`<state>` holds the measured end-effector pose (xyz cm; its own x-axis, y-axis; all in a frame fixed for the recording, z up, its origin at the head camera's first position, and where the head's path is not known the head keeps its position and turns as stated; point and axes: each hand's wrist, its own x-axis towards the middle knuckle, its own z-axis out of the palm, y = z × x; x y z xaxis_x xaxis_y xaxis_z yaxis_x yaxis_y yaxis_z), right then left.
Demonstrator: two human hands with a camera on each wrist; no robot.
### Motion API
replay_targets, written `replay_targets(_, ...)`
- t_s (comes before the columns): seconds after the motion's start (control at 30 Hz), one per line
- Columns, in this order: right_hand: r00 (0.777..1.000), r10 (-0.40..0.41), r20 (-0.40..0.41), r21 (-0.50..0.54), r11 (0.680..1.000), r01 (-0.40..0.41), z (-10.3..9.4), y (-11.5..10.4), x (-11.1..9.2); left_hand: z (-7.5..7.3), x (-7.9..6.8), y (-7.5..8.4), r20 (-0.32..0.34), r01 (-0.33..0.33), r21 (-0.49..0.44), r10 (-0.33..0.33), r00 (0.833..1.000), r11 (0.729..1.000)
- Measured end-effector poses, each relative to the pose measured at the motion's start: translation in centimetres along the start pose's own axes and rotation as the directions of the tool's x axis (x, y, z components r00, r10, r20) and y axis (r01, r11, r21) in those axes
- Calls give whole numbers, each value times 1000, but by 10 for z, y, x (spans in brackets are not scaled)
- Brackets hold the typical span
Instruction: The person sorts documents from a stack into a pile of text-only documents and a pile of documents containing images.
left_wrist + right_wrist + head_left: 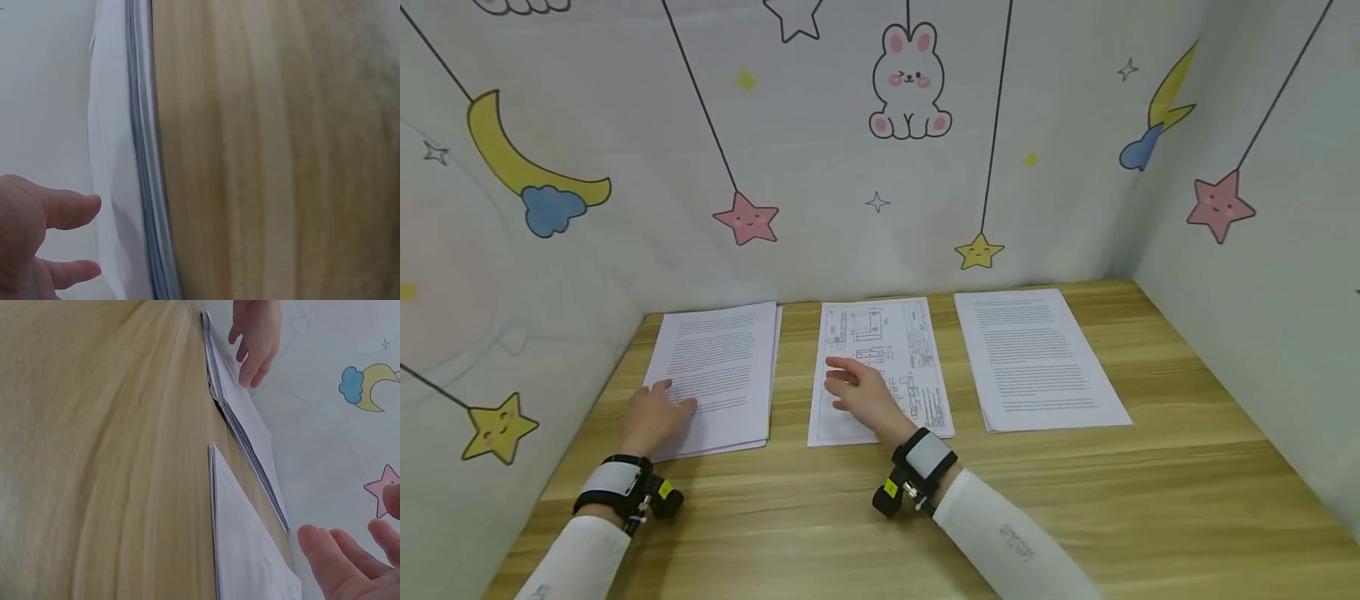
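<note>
My left hand (653,418) is over the lower left part of a stack of printed text sheets (722,358), its thumb and fingers spread and holding nothing. In the left wrist view the thumb and a finger (69,275) stand apart beside the white top sheet (109,137) and the layered paper edges. My right hand (867,396) hovers over the middle stack of technical drawings (838,427), fingers loosely bent and pointing left. The right wrist view shows that hand (347,565) raised above the drawings (237,550), with nothing in its grasp.
A third stack of text sheets (1037,358) lies to the right on the wood-grain table (790,517). Behind and at both sides hangs a white curtain (827,150) printed with stars, moons and a rabbit. Each wrist wears a strap with a small camera (666,500).
</note>
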<state>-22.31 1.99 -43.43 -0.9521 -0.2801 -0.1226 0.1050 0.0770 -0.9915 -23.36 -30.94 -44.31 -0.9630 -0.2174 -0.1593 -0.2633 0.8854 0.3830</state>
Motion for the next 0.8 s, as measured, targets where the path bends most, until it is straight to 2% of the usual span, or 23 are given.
replay_targets(0.27,997,52,54,51,997,-55,22,9,3,2,-1,-4,46,22,20,-22,999,1000)
replay_targets(0.5,991,96,95,114,988,-106,27,14,4,2,-7,-3,67,27,22,-28,997,999)
replay_targets(0.8,974,167,151,225,954,-199,33,19,8,4,-8,-2,120,7,13,-9,993,1000)
